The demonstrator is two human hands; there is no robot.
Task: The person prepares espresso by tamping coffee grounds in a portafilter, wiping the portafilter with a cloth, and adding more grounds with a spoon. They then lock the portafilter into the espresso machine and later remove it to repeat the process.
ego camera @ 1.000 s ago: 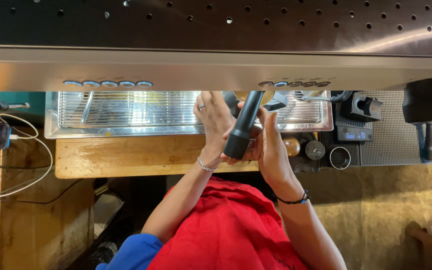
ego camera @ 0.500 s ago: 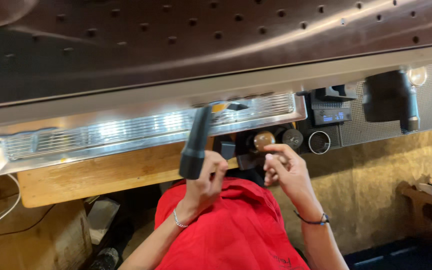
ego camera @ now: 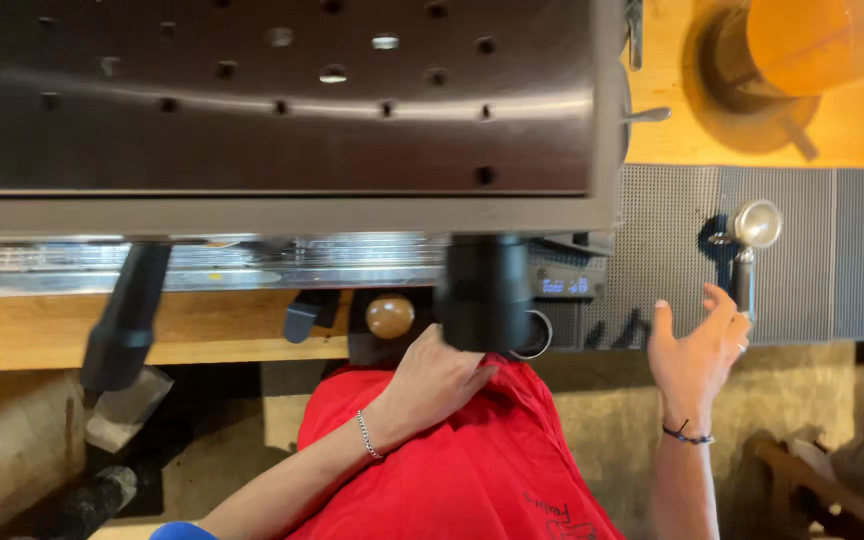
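- The left hand (ego camera: pixel 432 385) is laid against the lower end of a thick black handle (ego camera: pixel 484 295) that hangs down from under the front edge of the coffee machine (ego camera: pixel 282 120); the fingers are curled loosely at its base, and whether they are closed fully round it cannot be told, since the handle hides the fingertips.
- The right hand (ego camera: pixel 694 352) is held wide, palm up and fingers spread, with nothing in it; it hovers just beside the metal tamper (ego camera: pixel 749 250) that lies on the grey ribbed mat (ego camera: pixel 852 250), the fingertips near the tamper's shaft but apart from it.
- Judged from this pose, the step in hand is the seating of the black handle under the machine. It is best done with the handle gripped firmly near its end, kept level, and turned in one steady pull, while the free hand is kept off the mat's edge.
- A second black handle (ego camera: pixel 127 320) hangs at the machine's left end, well apart from both hands.
- A round wooden knob (ego camera: pixel 390 315) sits just left of the gripped handle, above the left wrist.
- A small scale with a blue display (ego camera: pixel 564 284) rests behind the handle, between the two hands.
- The wooden tabletop (ego camera: pixel 212 325) runs below the machine's steel front.
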